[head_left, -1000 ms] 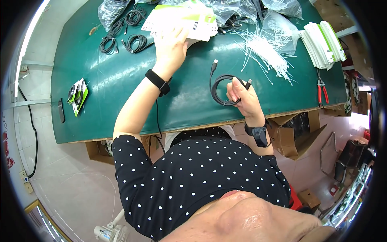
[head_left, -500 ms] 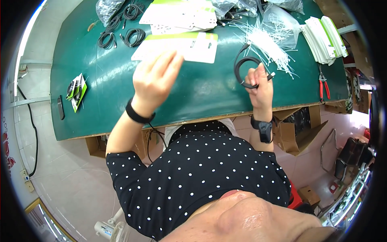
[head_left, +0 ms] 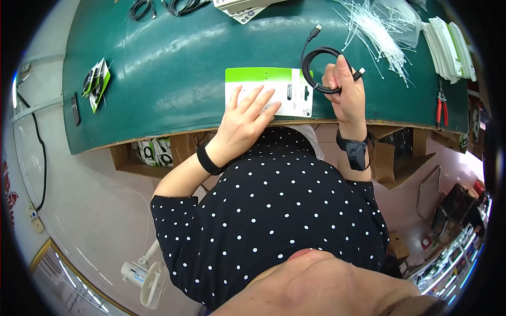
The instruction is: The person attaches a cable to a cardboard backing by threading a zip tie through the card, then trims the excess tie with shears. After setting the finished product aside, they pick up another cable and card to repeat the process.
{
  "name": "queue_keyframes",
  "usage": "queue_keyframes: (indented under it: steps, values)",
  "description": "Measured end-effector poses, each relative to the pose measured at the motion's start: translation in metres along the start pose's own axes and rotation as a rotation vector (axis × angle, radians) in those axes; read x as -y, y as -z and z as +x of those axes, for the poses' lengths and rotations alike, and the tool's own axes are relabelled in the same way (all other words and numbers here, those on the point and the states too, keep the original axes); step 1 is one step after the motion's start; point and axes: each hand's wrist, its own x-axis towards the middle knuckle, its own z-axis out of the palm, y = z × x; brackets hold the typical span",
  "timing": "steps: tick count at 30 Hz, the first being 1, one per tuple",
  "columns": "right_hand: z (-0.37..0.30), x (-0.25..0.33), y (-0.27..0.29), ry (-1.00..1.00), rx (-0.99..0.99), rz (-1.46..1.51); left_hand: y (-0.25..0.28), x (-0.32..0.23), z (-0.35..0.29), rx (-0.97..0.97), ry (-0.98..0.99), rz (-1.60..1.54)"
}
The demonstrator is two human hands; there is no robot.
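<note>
A green-and-white packaging card (head_left: 245,75) lies on the green table (head_left: 168,89), close to its front edge. My left hand (head_left: 243,122) rests flat on the card with fingers spread, holding nothing. To its right, my right hand (head_left: 348,100) grips a coiled black cable (head_left: 307,64) between thumb and fingers. One plug of the cable points up and away; the other sticks out to the right of the hand. The coil hangs over the card's right end and hides part of it.
White cable ties (head_left: 377,34) are heaped at the far right, with a stack of cards (head_left: 441,50) and red-handled pliers (head_left: 441,110) beyond them. More coiled cables (head_left: 141,9) and cards (head_left: 243,15) lie at the back. Packaged cables (head_left: 97,87) sit at left.
The card has come off the far stack toward me, down to the table's front edge. My left hand now lies flat on it. My right hand still holds the cable.
</note>
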Motion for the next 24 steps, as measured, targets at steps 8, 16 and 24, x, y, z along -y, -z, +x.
queue_keyframes:
  steps: [8, 16, 24]
  values:
    - [-0.005, -0.010, -0.014, -0.070, -0.006, -0.040, -0.025, 0.005, -0.050, 0.064, -0.026, -0.069]
    - [-0.004, -0.017, -0.034, -0.120, 0.044, -0.155, -0.001, 0.012, -0.024, -0.092, 0.256, -0.079]
    - [-0.007, -0.015, -0.031, -0.096, -0.002, -0.120, -0.018, 0.003, -0.048, -0.077, -0.066, -0.057]
